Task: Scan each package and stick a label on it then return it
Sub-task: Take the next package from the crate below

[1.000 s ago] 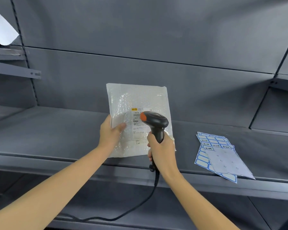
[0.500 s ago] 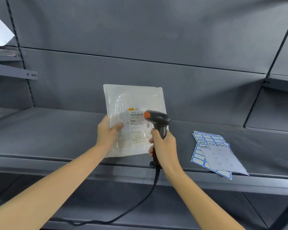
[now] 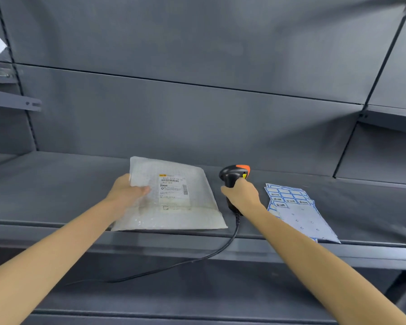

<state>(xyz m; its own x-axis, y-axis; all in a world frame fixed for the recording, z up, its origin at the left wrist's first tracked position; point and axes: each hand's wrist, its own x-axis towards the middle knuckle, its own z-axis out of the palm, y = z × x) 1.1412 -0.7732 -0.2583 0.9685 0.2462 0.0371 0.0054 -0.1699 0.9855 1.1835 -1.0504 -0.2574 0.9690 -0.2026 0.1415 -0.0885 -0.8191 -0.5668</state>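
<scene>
A see-through bubble package (image 3: 171, 198) lies flat on the grey shelf (image 3: 56, 181), with its near edge at the shelf's front lip. A white paper with bar codes (image 3: 172, 190) faces up on it. The left hand (image 3: 127, 190) holds the package at its left side, thumb on top and fingers hidden under it. Just to the right of the package, the right hand (image 3: 242, 195) is wrapped around the handle of a black scanner (image 3: 233, 178) with an orange top. Its cord (image 3: 174, 266) hangs down over the shelf's front. Blue and white label sheets (image 3: 295, 209) lie on the shelf beside the right hand, on its right.
</scene>
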